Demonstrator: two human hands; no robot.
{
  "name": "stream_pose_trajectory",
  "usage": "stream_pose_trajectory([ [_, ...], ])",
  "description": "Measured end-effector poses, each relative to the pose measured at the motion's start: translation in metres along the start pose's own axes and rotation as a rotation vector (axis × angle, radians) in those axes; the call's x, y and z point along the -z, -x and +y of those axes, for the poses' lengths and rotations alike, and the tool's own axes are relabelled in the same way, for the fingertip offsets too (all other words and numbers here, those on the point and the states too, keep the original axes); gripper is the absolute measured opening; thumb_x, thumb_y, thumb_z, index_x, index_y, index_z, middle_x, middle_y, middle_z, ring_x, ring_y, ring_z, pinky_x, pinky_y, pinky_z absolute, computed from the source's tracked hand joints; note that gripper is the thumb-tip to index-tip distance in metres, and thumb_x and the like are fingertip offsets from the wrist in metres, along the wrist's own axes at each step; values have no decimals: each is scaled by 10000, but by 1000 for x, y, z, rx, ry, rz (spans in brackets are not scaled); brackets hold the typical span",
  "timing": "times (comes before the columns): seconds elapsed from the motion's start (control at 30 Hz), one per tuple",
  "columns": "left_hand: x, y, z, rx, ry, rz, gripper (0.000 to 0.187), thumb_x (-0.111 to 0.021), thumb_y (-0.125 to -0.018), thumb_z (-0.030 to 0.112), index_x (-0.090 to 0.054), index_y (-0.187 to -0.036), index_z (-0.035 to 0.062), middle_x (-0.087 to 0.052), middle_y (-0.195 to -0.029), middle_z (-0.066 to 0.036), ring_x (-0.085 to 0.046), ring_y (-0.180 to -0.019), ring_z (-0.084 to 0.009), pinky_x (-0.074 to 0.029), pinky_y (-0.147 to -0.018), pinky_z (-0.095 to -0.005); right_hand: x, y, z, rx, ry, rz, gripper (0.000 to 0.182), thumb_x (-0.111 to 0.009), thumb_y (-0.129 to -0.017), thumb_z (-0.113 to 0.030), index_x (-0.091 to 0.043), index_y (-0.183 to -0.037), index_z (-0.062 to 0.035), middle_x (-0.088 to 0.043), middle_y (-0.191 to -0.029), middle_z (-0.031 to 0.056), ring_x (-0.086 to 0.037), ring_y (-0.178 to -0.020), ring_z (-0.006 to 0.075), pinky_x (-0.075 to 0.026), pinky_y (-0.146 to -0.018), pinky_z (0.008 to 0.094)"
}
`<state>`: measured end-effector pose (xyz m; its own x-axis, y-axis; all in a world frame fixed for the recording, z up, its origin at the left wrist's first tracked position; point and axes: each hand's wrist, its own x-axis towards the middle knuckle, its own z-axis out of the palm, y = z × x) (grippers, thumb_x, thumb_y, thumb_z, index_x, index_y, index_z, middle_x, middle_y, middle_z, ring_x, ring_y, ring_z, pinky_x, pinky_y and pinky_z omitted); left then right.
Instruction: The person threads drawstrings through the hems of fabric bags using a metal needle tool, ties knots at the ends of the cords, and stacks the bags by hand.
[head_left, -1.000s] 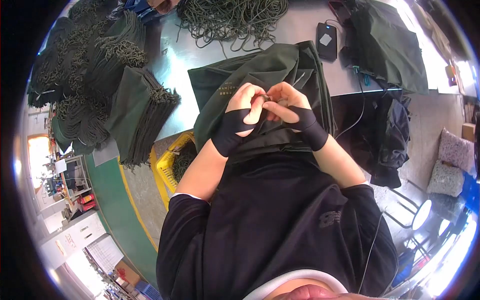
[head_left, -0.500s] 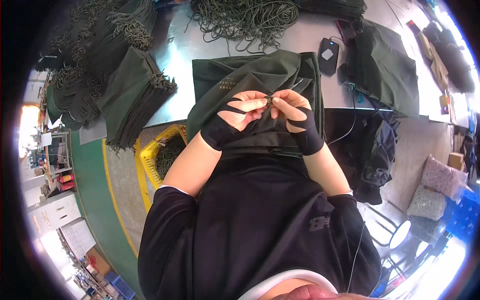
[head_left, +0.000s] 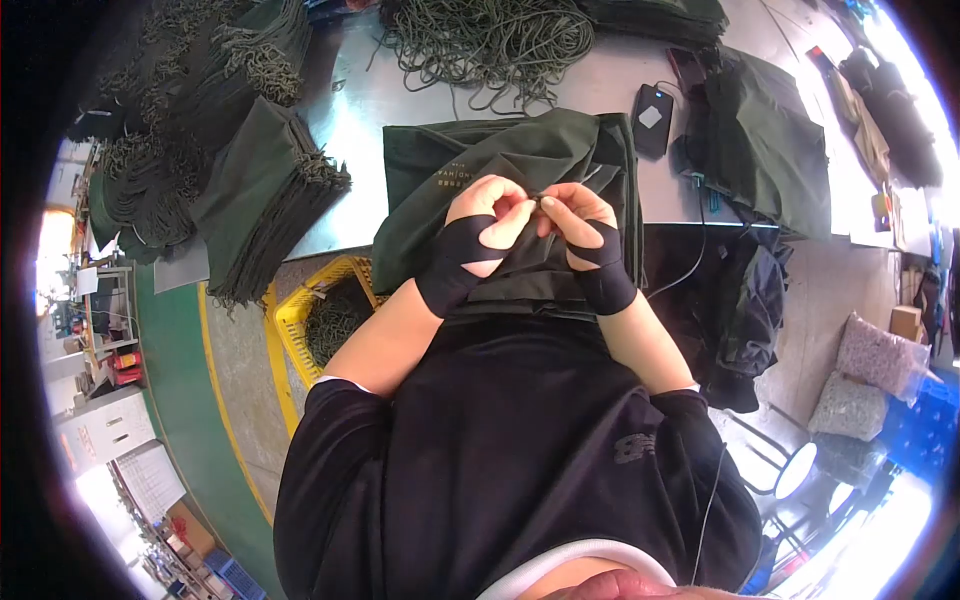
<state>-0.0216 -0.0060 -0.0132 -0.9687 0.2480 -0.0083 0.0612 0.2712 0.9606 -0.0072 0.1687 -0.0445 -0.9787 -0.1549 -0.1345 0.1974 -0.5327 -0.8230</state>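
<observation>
My left hand (head_left: 487, 222) and my right hand (head_left: 584, 232), both in black wrist wraps, meet above a dark green fabric bag (head_left: 420, 160). Thumb and forefinger of each hand are pinched together on a small dark piece (head_left: 537, 198), too small and covered to name surely. The bag lies bunched and folded at the table's front edge, with gold printing on its upper left part. A thin pale line, like a cord or tip, shows on the fabric to the right of the fingers.
Tangled green cords (head_left: 490, 45) lie at the back of the metal table (head_left: 350, 130). Stacks of corded green bags (head_left: 245, 195) stand on the left. A black phone (head_left: 653, 120) with a cable and more green fabric (head_left: 765, 140) are on the right. Below left is a yellow basket (head_left: 295, 325).
My left hand has turned, its back now facing up more and its fingers curled in. My right hand keeps its pinch nearly in place. The view has shifted slightly.
</observation>
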Motion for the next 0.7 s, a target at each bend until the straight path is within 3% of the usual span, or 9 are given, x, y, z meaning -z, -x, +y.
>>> stream_pose_trajectory([
  [0.23,2,-5,6,94,47,-71,55,-616,-948,54,-635,-975,10,-648,-880,-4,-581,-764,-60,-465,-700,-216,-2,-3,0,14,-4,-20,98,-610,-964,-40,-643,-1045,4,-675,-849,53,-637,-696,130,-486,-663,237],
  [0.3,5,-6,14,226,427,-135,92,-595,-971,81,-639,-974,1,-670,-899,-27,-607,-810,-85,-477,-746,-234,-5,-1,-3,4,17,-23,84,-615,-958,-34,-658,-1018,5,-671,-827,49,-629,-678,117,-486,-645,238],
  [0.37,9,-8,14,290,487,-92,122,-617,-953,123,-646,-953,4,-656,-855,-39,-573,-754,-93,-451,-710,-228,-3,0,-9,-4,37,-24,74,-621,-951,-28,-672,-992,6,-667,-805,44,-621,-660,104,-486,-626,238],
  [0.43,21,-16,5,361,552,1,138,-636,-931,156,-655,-948,21,-645,-837,-36,-526,-686,-97,-421,-652,-227,5,2,-16,243,734,37,50,-652,-903,-22,-687,-937,-15,-661,-787,71,-636,-659,145,-491,-622,266],
  [0.47,22,-17,-1,386,585,-33,140,-624,-938,158,-654,-950,21,-642,-839,-36,-531,-714,-99,-433,-678,-231,5,2,-18,240,728,49,50,-652,-903,-22,-687,-937,-15,-661,-787,71,-636,-659,145,-491,-622,266],
  [0.53,31,-15,16,444,527,-114,169,-625,-946,166,-662,-1025,21,-643,-899,-35,-543,-778,-97,-442,-720,-233,3,1,-26,453,892,12,61,-647,-897,16,-677,-949,2,-617,-793,33,-578,-592,77,-449,-547,214],
  [0.6,33,-19,24,382,393,-145,202,-623,-953,176,-659,-1075,19,-643,-942,-32,-553,-818,-105,-448,-749,-240,7,0,-25,433,855,17,75,-651,-884,19,-676,-951,-3,-608,-799,41,-580,-603,73,-453,-558,216],
  [0.67,33,-18,29,323,262,-164,238,-621,-960,186,-656,-1124,17,-644,-985,-29,-563,-859,-113,-455,-778,-247,6,1,-25,377,856,-2,68,-661,-848,-18,-679,-912,-37,-642,-804,111,-647,-714,267,-506,-647,317],
  [0.7,29,-19,31,143,85,-230,267,-615,-964,193,-645,-1163,17,-643,-1004,-39,-575,-883,-132,-462,-793,-265,4,1,-25,375,852,2,68,-661,-848,-18,-679,-912,-37,-642,-804,111,-647,-714,267,-506,-647,317],
])
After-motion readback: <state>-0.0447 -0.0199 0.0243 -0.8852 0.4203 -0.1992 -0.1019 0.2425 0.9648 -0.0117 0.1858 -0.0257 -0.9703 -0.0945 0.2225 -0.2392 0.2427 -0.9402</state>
